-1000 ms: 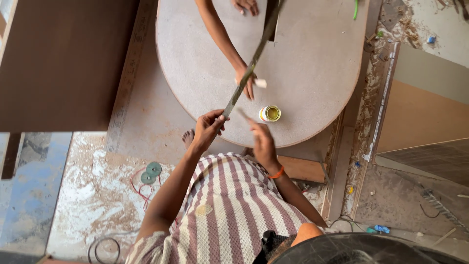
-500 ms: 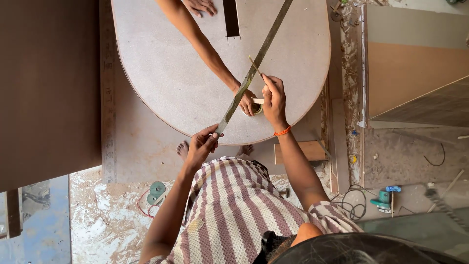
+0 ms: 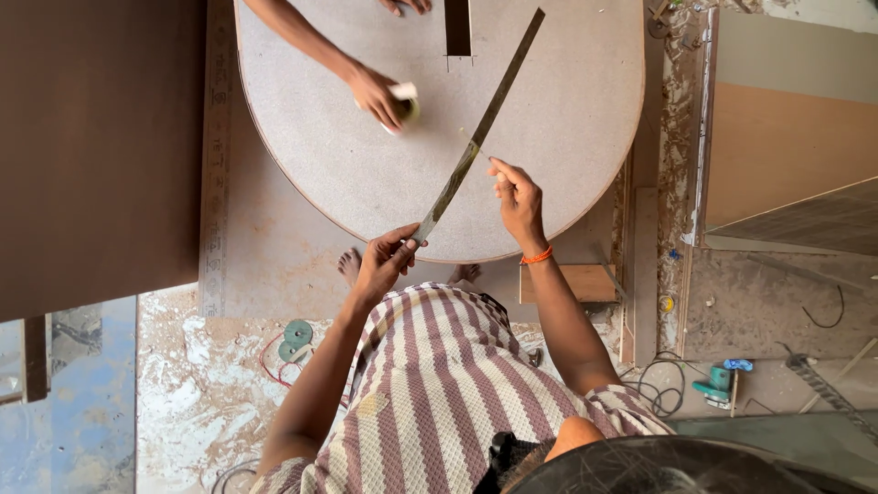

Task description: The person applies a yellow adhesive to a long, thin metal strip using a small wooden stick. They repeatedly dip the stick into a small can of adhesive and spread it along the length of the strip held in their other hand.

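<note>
Board: pale grey, speckled, a large oval particle-board panel point(image 3: 549, 119) lying flat over a wider brown sheet; I take it as my landmark for everything below.
Strip: I see a long, thin, dull greenish metal strip point(image 3: 476, 146) slanting across the panel, its near end at the panel's near curved edge, its far end up toward the panel's far side.
Left hand: my left hand point(image 3: 384, 261) sits at the panel's near edge, fingers curled and pinching the strip's lower end between thumb and fingertips.
Right hand: my right hand point(image 3: 517, 197) hovers over the near part of the panel, just right of the strip; fingers loosely bent with the fingertips drawn together, close to the strip. I cannot tell whether they touch it. An orange band circles the wrist.
Other person: a co-worker's hand point(image 3: 375, 91) reaches in from the panel's far side and presses a white cloth or pad point(image 3: 402, 96) onto the surface, left of the strip; something small and yellow-green shows beneath it.
Slot: a dark rectangular notch point(image 3: 457, 27) is cut into the panel's far edge.
Floor: green discs point(image 3: 294, 337) lie on the paint-spattered floor, nearer than the panel and to its left; a teal power tool point(image 3: 718, 384) with coiled cable lies well off to its near right.
</note>
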